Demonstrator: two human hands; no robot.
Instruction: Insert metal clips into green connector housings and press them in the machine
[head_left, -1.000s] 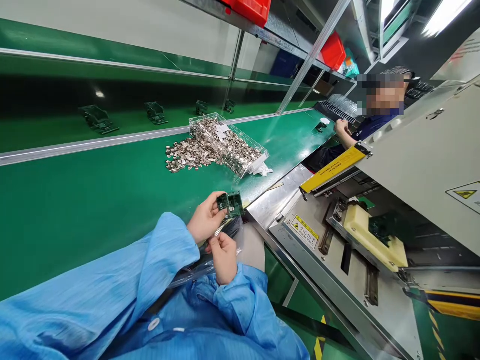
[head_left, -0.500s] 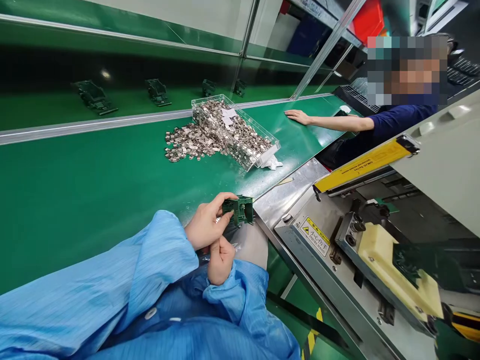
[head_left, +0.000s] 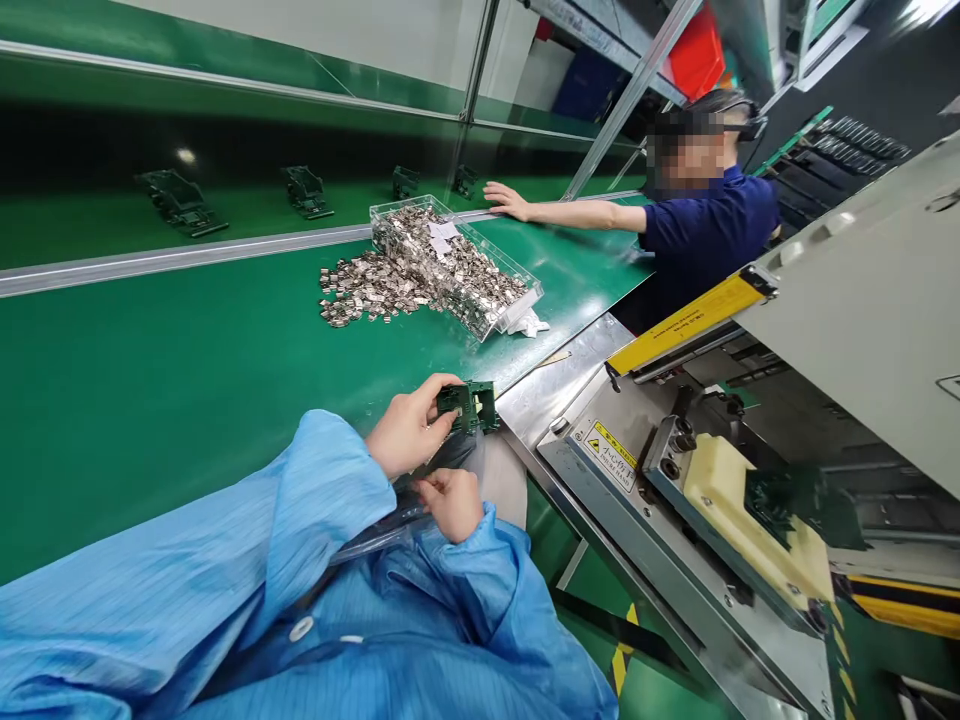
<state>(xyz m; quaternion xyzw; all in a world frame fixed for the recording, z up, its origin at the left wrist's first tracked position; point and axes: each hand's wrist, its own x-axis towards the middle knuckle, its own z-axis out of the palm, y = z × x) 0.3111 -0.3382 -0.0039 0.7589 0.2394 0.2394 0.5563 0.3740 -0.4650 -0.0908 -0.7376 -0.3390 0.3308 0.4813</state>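
My left hand [head_left: 409, 425] is closed on a dark green plastic housing [head_left: 469, 407] with an open, frame-like end, held by thumb and fingers over the bench's front edge. Below it my right hand [head_left: 454, 503] is pinched shut at the edge of a clear plastic bag [head_left: 382, 530] in my lap. Part of the bag also shows under the housing, and my hands hide the rest. Beyond my hands, a clear box [head_left: 504, 322] full of small metal pieces lies on the green bench [head_left: 247, 390]. A heap of the same pieces [head_left: 367, 288] has spread out beside it.
Several green housings [head_left: 180, 203] show in the dark panel behind the bench. A co-worker [head_left: 709, 225] reaches an arm over the far end. To my right stands a machine with a yellow sensor bar [head_left: 690, 322], a hand-injury warning label [head_left: 611, 455] and a cream fixture [head_left: 750, 510].
My right hand has moved slightly up and right from under my left hand, and more of the bag shows. The co-worker's arm has reached further left. My view has turned slightly right.
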